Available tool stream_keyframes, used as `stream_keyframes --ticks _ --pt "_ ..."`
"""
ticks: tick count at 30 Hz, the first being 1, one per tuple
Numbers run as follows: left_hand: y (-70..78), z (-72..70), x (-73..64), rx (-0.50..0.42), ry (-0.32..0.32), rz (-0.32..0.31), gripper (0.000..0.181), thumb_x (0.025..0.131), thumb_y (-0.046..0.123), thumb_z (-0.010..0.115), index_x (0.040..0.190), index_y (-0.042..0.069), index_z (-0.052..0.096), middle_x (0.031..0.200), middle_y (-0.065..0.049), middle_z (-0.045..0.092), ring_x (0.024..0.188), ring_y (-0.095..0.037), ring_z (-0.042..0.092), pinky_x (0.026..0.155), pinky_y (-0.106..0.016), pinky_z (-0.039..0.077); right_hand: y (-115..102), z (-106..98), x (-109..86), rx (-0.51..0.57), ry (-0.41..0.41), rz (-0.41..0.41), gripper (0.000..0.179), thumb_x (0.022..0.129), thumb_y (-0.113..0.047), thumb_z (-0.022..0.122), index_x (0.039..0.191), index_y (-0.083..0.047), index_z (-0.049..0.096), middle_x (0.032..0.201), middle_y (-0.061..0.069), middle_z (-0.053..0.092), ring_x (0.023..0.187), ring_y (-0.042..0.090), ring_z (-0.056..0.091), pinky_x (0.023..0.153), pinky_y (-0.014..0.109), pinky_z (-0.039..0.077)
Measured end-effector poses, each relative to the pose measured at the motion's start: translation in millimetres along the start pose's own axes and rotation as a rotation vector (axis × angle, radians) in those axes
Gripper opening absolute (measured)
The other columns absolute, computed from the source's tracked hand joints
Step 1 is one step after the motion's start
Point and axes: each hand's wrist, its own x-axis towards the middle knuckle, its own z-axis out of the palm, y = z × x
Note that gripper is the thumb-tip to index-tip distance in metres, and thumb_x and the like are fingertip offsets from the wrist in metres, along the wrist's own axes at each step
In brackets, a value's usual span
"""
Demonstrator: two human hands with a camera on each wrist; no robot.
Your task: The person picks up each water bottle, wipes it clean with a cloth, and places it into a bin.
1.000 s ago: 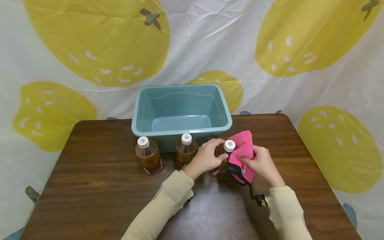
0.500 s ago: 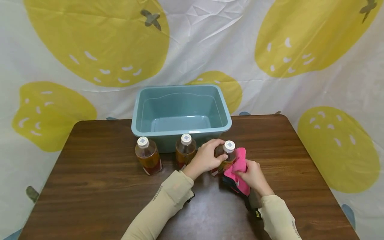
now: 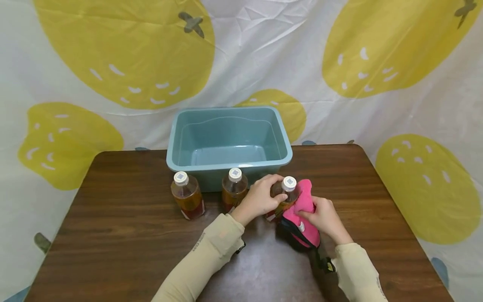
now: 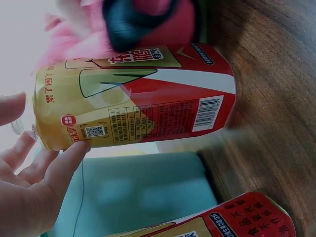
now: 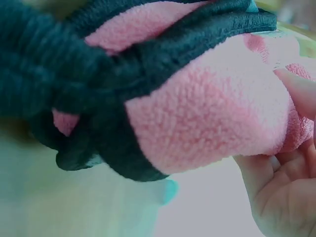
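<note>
My left hand (image 3: 262,197) grips the upper part of the rightmost bottle (image 4: 143,98), which stands upright with a white cap and a red and gold label. Between my right thumb and fingers I pinch a pink fleecy cloth (image 3: 303,214) with black edging. The cloth lies against that bottle's right side, and a black strap trails from it toward my sleeve. In the right wrist view the cloth fills much of the picture, with my right hand (image 5: 286,192) at its right end. The middle bottle (image 3: 235,188) stands close by my left wrist, partly covered by it.
A third capped bottle (image 3: 186,197) stands on the left. Behind the bottles is a blue-green plastic tub (image 3: 229,167). All stand on a dark wooden table (image 3: 124,251), and a lemon-patterned cloth (image 3: 124,50) hangs behind it.
My right hand has moved the pink cloth down along the bottle and then slightly back up, bunching it more. The left hand has stayed on the bottle.
</note>
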Motion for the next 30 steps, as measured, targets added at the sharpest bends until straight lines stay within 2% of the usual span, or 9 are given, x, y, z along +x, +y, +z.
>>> stream_keyframes --ticks 6,9,12,17,23,27,30 --pt "-0.3 0.3 1.5 -0.002 -0.003 0.005 0.039 0.081 0.023 0.066 0.116 0.010 0.056 0.115 -0.004 0.059 0.106 -0.018 0.054 0.092 -0.031 0.042 -26.8 -27.1 7.6 -0.007 0.023 -0.057 0.022 0.070 -0.006 0.076 0.086 0.004 0.064 0.071 0.010 0.064 0.056 0.013 0.054 0.052 0.023 0.049" --pt "-0.2 0.5 2.3 -0.007 -0.003 0.008 0.038 0.081 0.022 0.066 0.116 0.010 0.057 0.113 -0.004 0.059 0.105 -0.019 0.055 0.091 -0.031 0.043 -37.0 -33.3 13.0 -0.036 0.026 -0.093 0.022 0.070 -0.007 0.076 0.086 0.003 0.064 0.072 0.010 0.064 0.057 0.015 0.054 0.055 0.024 0.050" --pt "0.7 0.6 1.9 -0.011 -0.008 0.007 0.037 0.081 0.021 0.065 0.115 0.011 0.057 0.112 -0.003 0.059 0.103 -0.020 0.056 0.089 -0.032 0.044 -41.1 -34.9 14.4 -0.040 0.017 -0.080 0.021 0.071 -0.006 0.075 0.086 0.003 0.063 0.070 0.009 0.062 0.056 0.015 0.052 0.055 0.025 0.050" --pt "2.0 -0.3 -0.3 -0.006 -0.013 -0.002 0.038 0.080 0.023 0.066 0.116 0.011 0.057 0.113 -0.004 0.059 0.103 -0.020 0.056 0.090 -0.032 0.044 -33.1 -30.2 8.9 0.003 0.010 -0.034 0.022 0.073 -0.006 0.074 0.088 0.005 0.062 0.071 0.011 0.063 0.056 0.015 0.053 0.053 0.024 0.049" --pt "1.5 0.7 -0.9 -0.005 -0.009 -0.008 0.039 0.080 0.024 0.066 0.116 0.011 0.057 0.113 -0.004 0.059 0.103 -0.019 0.055 0.091 -0.032 0.044 -26.1 -27.6 5.7 0.030 0.002 0.004 0.027 0.074 -0.007 0.074 0.094 0.006 0.061 0.079 0.015 0.065 0.061 0.017 0.058 0.059 0.031 0.053" --pt "1.5 1.3 -0.9 -0.007 -0.005 -0.005 0.039 0.081 0.024 0.066 0.116 0.010 0.057 0.113 -0.004 0.059 0.104 -0.021 0.056 0.090 -0.032 0.044 -17.7 -22.1 4.4 0.006 0.013 -0.020 0.023 0.070 -0.002 0.074 0.088 0.007 0.061 0.073 0.014 0.064 0.058 0.016 0.055 0.056 0.029 0.052" --pt "0.9 0.9 -1.2 -0.005 0.001 -0.003 0.039 0.081 0.024 0.067 0.116 0.010 0.057 0.114 -0.005 0.059 0.105 -0.021 0.055 0.091 -0.033 0.043 -4.7 -8.5 3.1 0.003 0.017 -0.040 0.018 0.068 0.003 0.073 0.083 0.006 0.062 0.069 0.011 0.064 0.057 0.013 0.053 0.053 0.025 0.048"
